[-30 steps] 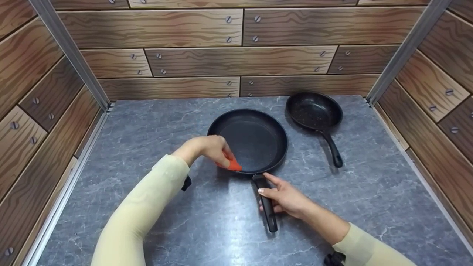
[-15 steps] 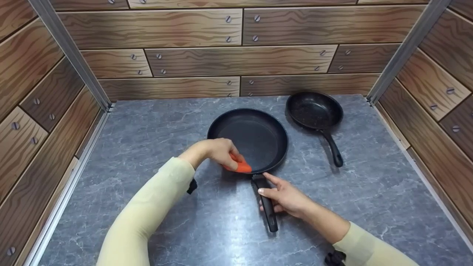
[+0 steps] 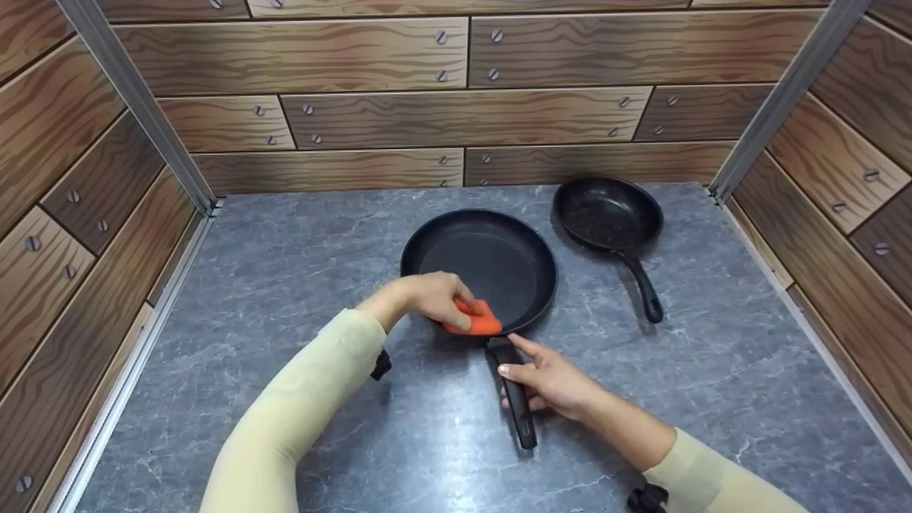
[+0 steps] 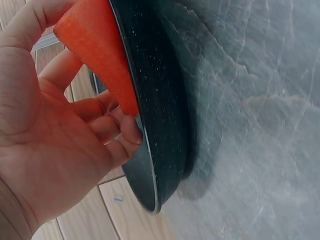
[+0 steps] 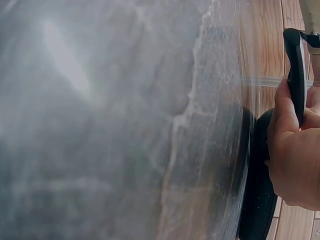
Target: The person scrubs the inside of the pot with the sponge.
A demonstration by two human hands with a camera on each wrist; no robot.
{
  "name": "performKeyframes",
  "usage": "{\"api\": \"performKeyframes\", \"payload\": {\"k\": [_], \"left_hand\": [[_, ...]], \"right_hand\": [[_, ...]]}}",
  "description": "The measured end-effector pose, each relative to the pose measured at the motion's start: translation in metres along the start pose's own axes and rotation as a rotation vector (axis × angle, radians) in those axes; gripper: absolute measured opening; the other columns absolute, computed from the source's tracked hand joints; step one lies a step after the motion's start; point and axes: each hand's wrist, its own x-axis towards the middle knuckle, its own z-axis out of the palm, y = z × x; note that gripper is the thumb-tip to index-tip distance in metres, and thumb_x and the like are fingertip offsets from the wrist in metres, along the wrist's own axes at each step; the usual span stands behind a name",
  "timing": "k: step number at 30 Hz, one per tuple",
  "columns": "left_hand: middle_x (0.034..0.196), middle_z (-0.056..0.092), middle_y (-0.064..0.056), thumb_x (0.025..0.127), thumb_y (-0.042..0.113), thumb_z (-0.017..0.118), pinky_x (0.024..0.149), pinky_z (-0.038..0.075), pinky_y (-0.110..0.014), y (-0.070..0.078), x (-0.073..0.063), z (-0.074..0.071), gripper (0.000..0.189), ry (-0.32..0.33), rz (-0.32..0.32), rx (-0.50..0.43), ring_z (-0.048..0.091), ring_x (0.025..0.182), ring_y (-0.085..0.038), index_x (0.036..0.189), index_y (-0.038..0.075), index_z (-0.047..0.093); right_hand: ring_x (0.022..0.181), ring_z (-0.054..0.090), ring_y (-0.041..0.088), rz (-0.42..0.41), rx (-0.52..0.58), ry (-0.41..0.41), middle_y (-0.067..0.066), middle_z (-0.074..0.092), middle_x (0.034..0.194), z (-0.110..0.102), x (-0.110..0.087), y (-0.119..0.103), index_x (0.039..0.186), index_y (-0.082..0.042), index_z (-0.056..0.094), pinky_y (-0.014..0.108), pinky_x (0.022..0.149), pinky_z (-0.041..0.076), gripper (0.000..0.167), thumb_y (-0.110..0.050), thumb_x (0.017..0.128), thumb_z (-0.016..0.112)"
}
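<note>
A large black frying pan (image 3: 491,260) lies on the grey marbled table, its handle (image 3: 514,399) pointing toward me. My left hand (image 3: 431,293) pinches an orange cloth (image 3: 479,320) against the near inside edge of that pan. In the left wrist view the same cloth (image 4: 97,47) reaches down to the pan's rim (image 4: 152,160), with the left fingers curled behind it. My right hand (image 3: 552,381) grips the handle, thumb on top and some fingers underneath, one fingertip close to the rim. The right wrist view shows this hand (image 5: 297,155) around the black handle (image 5: 296,65).
A smaller black frying pan (image 3: 607,214) sits at the back right, handle (image 3: 645,288) toward me. Wood-patterned walls (image 3: 370,57) enclose the table (image 3: 299,235) at the back and both sides, with metal posts at the corners.
My left hand and the orange cloth have slid rightward along the pan's near edge, closer to the handle. My right hand and both pans have stayed in place.
</note>
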Motion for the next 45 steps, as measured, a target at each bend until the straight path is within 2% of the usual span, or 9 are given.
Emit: {"api": "performKeyframes", "payload": {"k": [8, 14, 20, 27, 32, 36, 45], "left_hand": [[0.141, 0.068, -0.003, 0.091, 0.033, 0.077, 0.105, 0.048, -0.037, 0.003, 0.007, 0.007, 0.05, -0.004, 0.023, -0.057, 0.061, 0.121, -0.018, 0.139, 0.02, 0.074], [0.141, 0.068, -0.002, 0.09, 0.03, 0.076, 0.103, 0.048, -0.033, 0.004, 0.013, 0.011, 0.05, -0.002, 0.044, -0.107, 0.06, 0.117, -0.015, 0.139, 0.019, 0.073], [0.132, 0.072, 0.001, 0.09, 0.03, 0.075, 0.097, 0.049, -0.029, 0.008, 0.019, 0.014, 0.049, 0.009, 0.048, -0.138, 0.06, 0.107, -0.013, 0.138, 0.022, 0.074], [0.139, 0.069, 0.002, 0.091, 0.031, 0.076, 0.101, 0.048, -0.028, 0.008, 0.027, 0.019, 0.051, 0.009, 0.075, -0.221, 0.06, 0.114, -0.01, 0.139, 0.016, 0.073], [0.137, 0.069, 0.004, 0.089, 0.029, 0.074, 0.099, 0.047, -0.027, 0.008, 0.035, 0.022, 0.052, 0.024, 0.094, -0.256, 0.059, 0.11, -0.01, 0.14, 0.017, 0.072], [0.135, 0.07, 0.004, 0.09, 0.029, 0.074, 0.097, 0.047, -0.027, 0.01, 0.041, 0.024, 0.05, 0.043, 0.109, -0.251, 0.06, 0.107, -0.011, 0.14, 0.019, 0.073], [0.135, 0.066, -0.008, 0.092, 0.032, 0.074, 0.101, 0.048, -0.031, 0.012, 0.058, 0.029, 0.05, 0.149, 0.172, -0.133, 0.06, 0.116, -0.018, 0.14, 0.019, 0.073]], "right_hand": [[0.08, 0.077, 0.027, -0.004, 0.004, -0.008, 0.019, 0.072, 0.096, 0.0, 0.0, 0.0, 0.17, -0.003, 0.004, 0.039, 0.069, 0.064, 0.093, -0.017, 0.104, 0.068], [0.081, 0.077, 0.028, -0.002, -0.005, -0.005, 0.015, 0.072, 0.093, 0.001, 0.001, 0.0, 0.17, -0.002, 0.005, 0.039, 0.068, 0.064, 0.091, -0.017, 0.105, 0.067], [0.081, 0.077, 0.027, 0.006, -0.012, 0.01, 0.014, 0.072, 0.092, 0.0, 0.001, 0.001, 0.169, -0.001, 0.004, 0.038, 0.067, 0.064, 0.092, -0.018, 0.105, 0.067], [0.082, 0.077, 0.027, 0.004, -0.012, 0.001, 0.014, 0.072, 0.093, 0.0, 0.002, 0.002, 0.169, 0.0, 0.003, 0.039, 0.069, 0.064, 0.092, -0.018, 0.105, 0.067], [0.082, 0.077, 0.027, 0.004, -0.011, 0.001, 0.014, 0.071, 0.093, 0.0, 0.001, 0.002, 0.17, -0.002, 0.003, 0.039, 0.07, 0.064, 0.092, -0.017, 0.105, 0.067], [0.082, 0.077, 0.027, 0.005, -0.009, -0.004, 0.014, 0.07, 0.094, 0.0, 0.0, 0.001, 0.17, -0.003, 0.003, 0.039, 0.069, 0.064, 0.092, -0.017, 0.105, 0.067], [0.081, 0.077, 0.026, -0.006, -0.006, -0.02, 0.016, 0.072, 0.096, 0.0, 0.0, 0.002, 0.17, -0.005, 0.003, 0.039, 0.07, 0.064, 0.093, -0.019, 0.105, 0.067]]}}
